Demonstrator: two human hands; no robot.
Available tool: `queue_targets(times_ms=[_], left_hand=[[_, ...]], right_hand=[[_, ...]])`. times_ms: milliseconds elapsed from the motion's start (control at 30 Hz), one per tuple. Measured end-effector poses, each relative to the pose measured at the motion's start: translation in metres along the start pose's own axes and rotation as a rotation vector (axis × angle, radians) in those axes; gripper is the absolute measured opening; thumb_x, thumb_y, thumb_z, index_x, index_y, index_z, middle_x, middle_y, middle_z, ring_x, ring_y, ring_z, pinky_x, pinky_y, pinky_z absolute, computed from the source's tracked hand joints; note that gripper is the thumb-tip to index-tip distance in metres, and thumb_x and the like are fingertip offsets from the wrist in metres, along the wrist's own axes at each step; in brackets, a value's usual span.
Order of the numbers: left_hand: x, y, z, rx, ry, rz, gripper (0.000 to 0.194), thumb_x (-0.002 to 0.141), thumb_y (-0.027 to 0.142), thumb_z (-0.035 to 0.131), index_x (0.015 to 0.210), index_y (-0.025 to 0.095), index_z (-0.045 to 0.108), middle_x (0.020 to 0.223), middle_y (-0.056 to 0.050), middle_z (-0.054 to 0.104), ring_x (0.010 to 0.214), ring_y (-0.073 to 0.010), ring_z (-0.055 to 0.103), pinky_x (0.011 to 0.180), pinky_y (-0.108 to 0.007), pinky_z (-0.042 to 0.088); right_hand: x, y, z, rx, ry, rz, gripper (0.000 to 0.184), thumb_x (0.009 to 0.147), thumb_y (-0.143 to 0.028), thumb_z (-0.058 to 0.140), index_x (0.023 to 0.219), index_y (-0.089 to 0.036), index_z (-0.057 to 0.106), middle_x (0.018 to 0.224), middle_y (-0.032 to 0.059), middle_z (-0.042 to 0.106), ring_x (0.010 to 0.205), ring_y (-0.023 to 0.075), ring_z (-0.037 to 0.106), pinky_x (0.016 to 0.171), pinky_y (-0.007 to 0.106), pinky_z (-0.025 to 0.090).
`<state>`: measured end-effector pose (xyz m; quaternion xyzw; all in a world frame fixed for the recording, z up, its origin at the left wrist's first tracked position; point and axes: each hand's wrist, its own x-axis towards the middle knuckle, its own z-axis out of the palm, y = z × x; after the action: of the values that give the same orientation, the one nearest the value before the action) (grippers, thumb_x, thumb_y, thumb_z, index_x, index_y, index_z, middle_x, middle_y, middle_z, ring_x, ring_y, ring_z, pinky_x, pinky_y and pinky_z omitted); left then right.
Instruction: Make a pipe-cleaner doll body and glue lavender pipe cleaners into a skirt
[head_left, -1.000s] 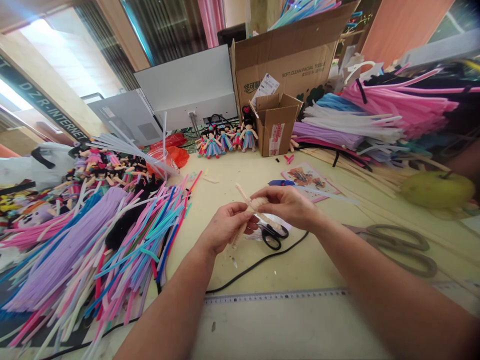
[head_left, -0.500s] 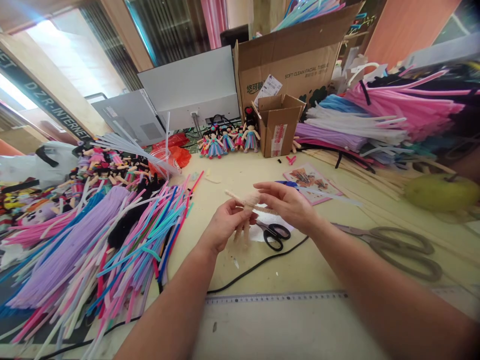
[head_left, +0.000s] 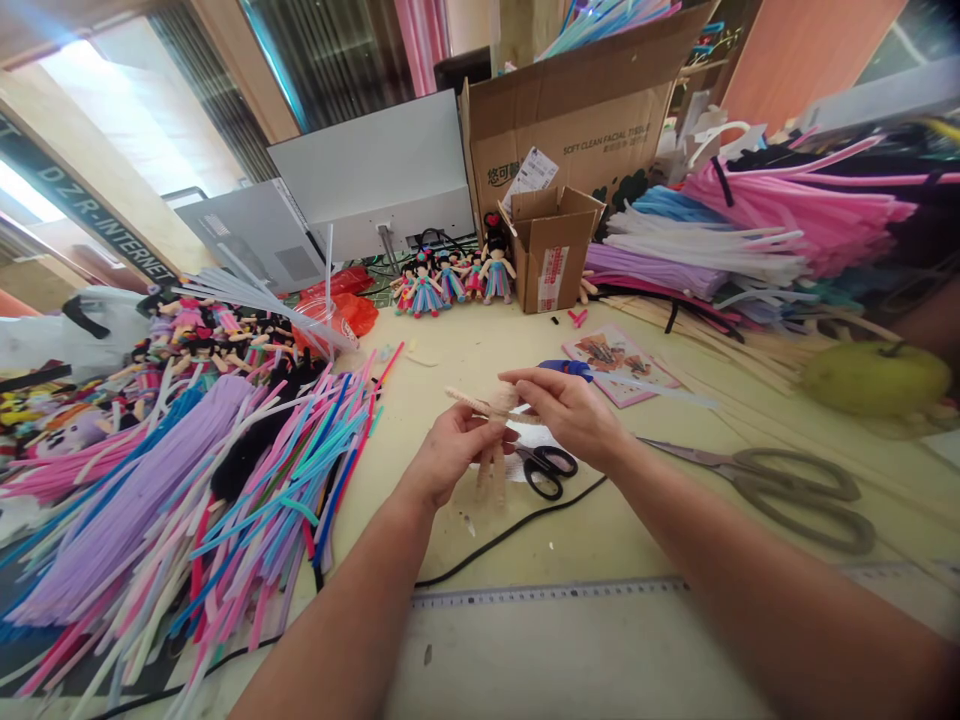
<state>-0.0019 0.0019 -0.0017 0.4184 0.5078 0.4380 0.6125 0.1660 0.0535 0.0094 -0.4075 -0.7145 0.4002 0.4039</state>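
A beige pipe-cleaner doll body (head_left: 502, 400), with a round head, arms and dangling legs, is held above the table. My left hand (head_left: 448, 445) is closed round its middle, thumb on the front. The fingers of my right hand (head_left: 574, 410) curve over the doll's head and touch its right side; the fingertips are partly hidden. Below the hands lie small black-handled scissors (head_left: 550, 470) on a white sheet. Just behind my right hand is a blue glue gun (head_left: 566, 369) with a clear glue stick in it.
Large scissors (head_left: 795, 490) lie on the right, near a green fruit (head_left: 876, 385). Pipe cleaners (head_left: 142, 490) heap on the left. Finished dolls (head_left: 427, 290) stand at the back beside a small cardboard box (head_left: 551, 250). A ruler (head_left: 525, 593) and black cord (head_left: 517, 530) cross the front.
The doll body and both hands stay almost in place. My right hand has shifted slightly, and more of the blue glue gun shows behind it. The whole view has moved a little.
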Motion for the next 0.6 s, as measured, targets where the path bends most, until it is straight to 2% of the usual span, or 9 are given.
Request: queue_targets(times_ms=[167, 300, 433, 533, 600], left_hand=[[0.000, 0.000, 0.001, 0.023, -0.026, -0.001, 0.049, 0.066, 0.042, 0.082, 0.096, 0.011, 0.061, 0.087, -0.011, 0.071, 0.075, -0.0201, 0.069, 0.069, -0.030, 0.051], [0.000, 0.000, 0.003, 0.027, -0.036, -0.003, 0.046, 0.065, 0.042, 0.083, 0.091, 0.011, 0.061, 0.085, -0.010, 0.071, 0.074, -0.0195, 0.068, 0.071, -0.031, 0.051], [0.001, 0.000, 0.001, 0.010, -0.004, -0.026, 0.049, 0.068, 0.044, 0.081, 0.099, 0.013, 0.062, 0.095, -0.012, 0.071, 0.080, -0.0208, 0.068, 0.068, -0.030, 0.051], [0.003, 0.001, -0.004, -0.055, 0.083, 0.030, 0.049, 0.068, 0.043, 0.081, 0.103, 0.016, 0.061, 0.100, -0.009, 0.068, 0.086, -0.0202, 0.066, 0.068, -0.029, 0.052], [0.004, 0.001, -0.007, -0.108, 0.154, 0.073, 0.046, 0.065, 0.042, 0.083, 0.097, 0.016, 0.061, 0.091, -0.004, 0.065, 0.082, -0.0171, 0.064, 0.066, -0.029, 0.052]], right_hand=[[0.001, 0.007, 0.000, 0.098, -0.012, 0.058, 0.026, 0.084, -0.030, 0.058, 0.098, -0.017, 0.076, 0.082, 0.0023, 0.073, 0.073, 0.0150, 0.063, 0.069, 0.027, 0.050], [0.001, 0.004, -0.002, 0.070, -0.040, 0.052, 0.023, 0.083, -0.029, 0.058, 0.093, -0.018, 0.076, 0.079, 0.0012, 0.073, 0.073, 0.0151, 0.064, 0.070, 0.027, 0.050], [0.000, 0.000, 0.000, 0.082, -0.021, 0.070, 0.026, 0.087, -0.028, 0.055, 0.104, -0.017, 0.072, 0.094, 0.0042, 0.074, 0.086, 0.0171, 0.066, 0.076, 0.029, 0.052], [0.000, -0.001, 0.004, 0.224, -0.047, 0.188, 0.033, 0.092, -0.032, 0.051, 0.119, -0.017, 0.062, 0.107, 0.0087, 0.070, 0.089, 0.0175, 0.067, 0.069, 0.027, 0.055], [-0.001, 0.000, 0.006, 0.285, -0.078, 0.263, 0.031, 0.093, -0.035, 0.050, 0.116, -0.017, 0.059, 0.107, 0.0095, 0.069, 0.085, 0.0167, 0.068, 0.064, 0.025, 0.054]])
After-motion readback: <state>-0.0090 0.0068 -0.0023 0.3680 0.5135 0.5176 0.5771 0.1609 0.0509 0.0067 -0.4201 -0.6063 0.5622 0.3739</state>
